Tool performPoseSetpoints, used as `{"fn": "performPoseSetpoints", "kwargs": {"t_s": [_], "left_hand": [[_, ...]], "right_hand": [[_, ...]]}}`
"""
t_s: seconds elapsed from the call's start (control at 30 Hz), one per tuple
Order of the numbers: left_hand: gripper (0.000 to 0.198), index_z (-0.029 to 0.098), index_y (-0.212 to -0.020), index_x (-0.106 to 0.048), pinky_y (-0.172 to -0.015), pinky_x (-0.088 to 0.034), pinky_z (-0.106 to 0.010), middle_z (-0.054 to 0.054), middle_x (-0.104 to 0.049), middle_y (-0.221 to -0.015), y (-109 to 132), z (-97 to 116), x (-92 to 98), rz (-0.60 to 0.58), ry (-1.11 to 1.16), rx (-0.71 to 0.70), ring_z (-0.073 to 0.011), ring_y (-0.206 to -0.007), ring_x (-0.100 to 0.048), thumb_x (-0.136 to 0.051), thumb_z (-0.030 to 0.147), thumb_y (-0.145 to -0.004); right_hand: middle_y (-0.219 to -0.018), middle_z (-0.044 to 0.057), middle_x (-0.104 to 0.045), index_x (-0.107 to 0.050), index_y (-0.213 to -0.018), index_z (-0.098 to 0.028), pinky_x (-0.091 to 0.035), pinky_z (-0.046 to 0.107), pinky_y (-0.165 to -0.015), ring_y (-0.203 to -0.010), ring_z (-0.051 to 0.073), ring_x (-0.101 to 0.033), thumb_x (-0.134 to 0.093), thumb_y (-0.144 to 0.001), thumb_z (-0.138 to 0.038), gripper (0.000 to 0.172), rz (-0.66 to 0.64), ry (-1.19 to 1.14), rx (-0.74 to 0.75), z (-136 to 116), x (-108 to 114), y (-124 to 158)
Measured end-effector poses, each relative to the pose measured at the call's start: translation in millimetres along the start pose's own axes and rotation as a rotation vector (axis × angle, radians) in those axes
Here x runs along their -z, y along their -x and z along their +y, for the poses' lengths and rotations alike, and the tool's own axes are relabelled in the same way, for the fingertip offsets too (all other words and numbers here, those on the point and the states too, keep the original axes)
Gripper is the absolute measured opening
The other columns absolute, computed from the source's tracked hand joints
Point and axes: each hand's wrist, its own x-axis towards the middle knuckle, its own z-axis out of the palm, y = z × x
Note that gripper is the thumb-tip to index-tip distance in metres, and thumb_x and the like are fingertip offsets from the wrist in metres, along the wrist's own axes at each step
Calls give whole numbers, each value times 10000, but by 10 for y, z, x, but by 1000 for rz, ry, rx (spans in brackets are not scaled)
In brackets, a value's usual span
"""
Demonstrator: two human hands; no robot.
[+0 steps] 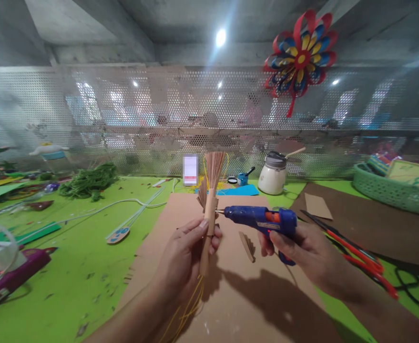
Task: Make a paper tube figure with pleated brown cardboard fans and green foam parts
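Observation:
My left hand (189,250) is closed round a tan paper stick (209,214) held upright over a brown card sheet (238,295). The stick carries pleated paper fans at its top, and thin yellow strands trail below my fingers. My right hand (302,247) grips a blue hot glue gun (262,220) with an orange trigger. Its nozzle points left and touches the stick just above my left fingers. A small pleated paper piece (248,246) lies on the card between my hands.
Red-handled scissors (355,255) lie on dark brown card at right, near a green basket (391,193). A white glue jar (273,174), blue paper and a small blue cup stand behind. Green yarn (87,181), a white cord and a purple tool (12,274) are at left. A paper pinwheel (300,57) hangs on the mesh wall.

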Motion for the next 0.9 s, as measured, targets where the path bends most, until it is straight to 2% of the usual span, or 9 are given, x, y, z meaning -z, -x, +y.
{"fn": "performPoseSetpoints", "kwargs": {"t_s": [0.17, 0.33, 0.53, 0.9], "left_hand": [[201, 71, -927, -655, -533, -405, -176, -67, -623, -730, 18, 10, -10, -10, 13, 7, -91, -581, -517, -640, 221, -793], [263, 49, -1008, -651, -539, -404, -177, -72, -611, -747, 37, 18, -25, -29, 30, 24, -91, -593, -513, -614, 221, -812], [219, 45, -939, -642, -530, -404, -188, -75, -604, -736, 24, 35, -27, -16, 75, 69, -94, -578, -508, -618, 208, -795], [230, 38, -979, -651, -512, -396, -180, -78, -608, -709, 48, 63, -56, -29, 126, 99, -93, -561, -514, -575, 155, -797]], "right_hand": [[-713, 19, -554, -590, -754, -173, -317, 285, -564, -625, 132, -444, -444, -950, -446, 367, 4, 1, 1, 15, -2, -6], [-701, 17, -540, -599, -753, -171, -324, 286, -559, -608, 129, -440, -436, -951, -454, 382, 0, 32, 2, 4, 0, 7], [-712, 37, -576, -600, -739, -171, -364, 294, -592, -662, 154, -506, -442, -951, -437, 375, 13, 48, 6, -16, 1, 7], [-669, 19, -532, -605, -745, -169, -334, 275, -538, -594, 131, -446, -454, -944, -459, 382, 34, 27, -25, 32, 14, 22]]}}
